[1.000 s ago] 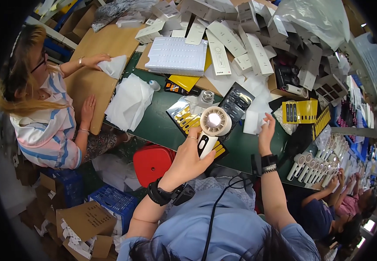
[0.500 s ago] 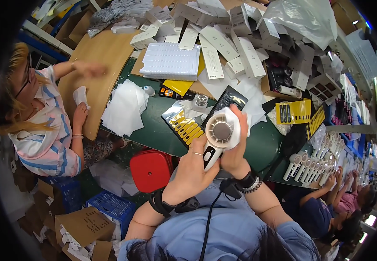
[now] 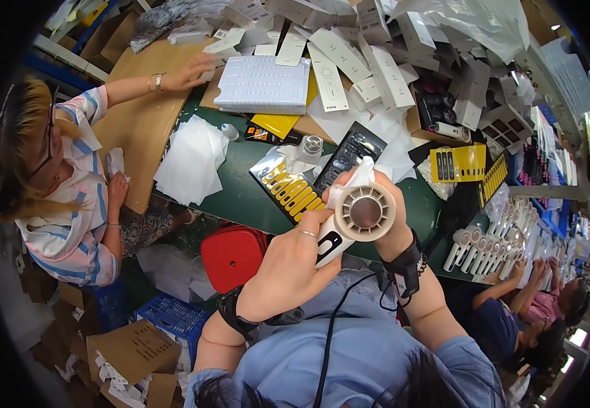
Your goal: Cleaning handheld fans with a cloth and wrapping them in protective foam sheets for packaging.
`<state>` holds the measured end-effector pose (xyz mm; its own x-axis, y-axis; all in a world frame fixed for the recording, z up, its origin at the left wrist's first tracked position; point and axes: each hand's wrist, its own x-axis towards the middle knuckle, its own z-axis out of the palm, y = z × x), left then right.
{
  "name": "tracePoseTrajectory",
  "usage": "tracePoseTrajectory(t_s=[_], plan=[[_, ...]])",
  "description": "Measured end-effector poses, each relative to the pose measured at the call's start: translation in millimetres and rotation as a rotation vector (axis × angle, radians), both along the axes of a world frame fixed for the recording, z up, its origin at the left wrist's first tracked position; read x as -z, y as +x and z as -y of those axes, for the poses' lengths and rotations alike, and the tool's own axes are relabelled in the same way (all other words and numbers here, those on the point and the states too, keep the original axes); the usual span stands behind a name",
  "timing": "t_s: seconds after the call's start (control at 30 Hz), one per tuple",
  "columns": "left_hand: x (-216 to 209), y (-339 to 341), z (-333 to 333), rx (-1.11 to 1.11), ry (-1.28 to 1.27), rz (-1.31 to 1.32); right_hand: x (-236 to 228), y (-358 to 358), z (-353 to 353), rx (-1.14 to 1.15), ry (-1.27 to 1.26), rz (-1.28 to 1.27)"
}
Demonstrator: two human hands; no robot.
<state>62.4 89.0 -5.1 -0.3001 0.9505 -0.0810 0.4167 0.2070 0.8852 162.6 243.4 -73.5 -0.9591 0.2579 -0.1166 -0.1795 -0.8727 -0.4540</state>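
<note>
Over the table's [image 3: 239, 182] near edge, L hand [image 3: 283, 270] gripped a handheld fan [image 3: 365, 213] by its handle, prob. to leave its head free; R hand [image 3: 400, 230], partly hidden, held white tissue [image 3: 359, 178] to its rim. White sheets [image 3: 189, 162] lay nr table's L edge, prob. for reach.

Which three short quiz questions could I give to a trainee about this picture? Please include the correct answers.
1. Which hand grips the handle of the handheld fan?
2. True or false: the red plastic stool is left of the fan.
3. What does the right hand hold against the fan's head? A) a white carton; B) a thin white sheet; C) a yellow card.
Key: 1. the left hand; 2. true; 3. B.
</note>
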Motion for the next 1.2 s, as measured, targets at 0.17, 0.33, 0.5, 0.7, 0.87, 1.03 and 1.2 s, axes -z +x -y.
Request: tracePoseTrajectory(t_s=[0.17, 0.33, 0.5, 0.7, 0.87, 1.03, 1.2], plan=[[-4, -7, -3, 0.011, -0.021, -0.004, -19, 1, 16, 0.297, 0.064, 0.37], [-6, -15, -4, 0.046, -0.063, -0.009, -9, 24, 38, 0.638, 1.26, 0.527], [-14, -21, -3, 0.042, -0.005, -0.015, -13, 17, 40, 0.997, 1.741, 0.324], [-12, -17, -3, 0.067, -0.103, -0.215, -14, 25, 16, 0.999, 2.124, 0.101], [-12, -5, -7, 0.004, -0.12, -0.4, -13, 20, 18, 0.876, 2.006, 0.112], [0, 14, -6, -0.09, -0.051, -0.54, -12, 4, 30, 0.869, 1.61, 0.382], [13, 20, -3, -0.154, 0.147, -0.476, 1, 21, 29, 0.811, 1.204, 0.351]])
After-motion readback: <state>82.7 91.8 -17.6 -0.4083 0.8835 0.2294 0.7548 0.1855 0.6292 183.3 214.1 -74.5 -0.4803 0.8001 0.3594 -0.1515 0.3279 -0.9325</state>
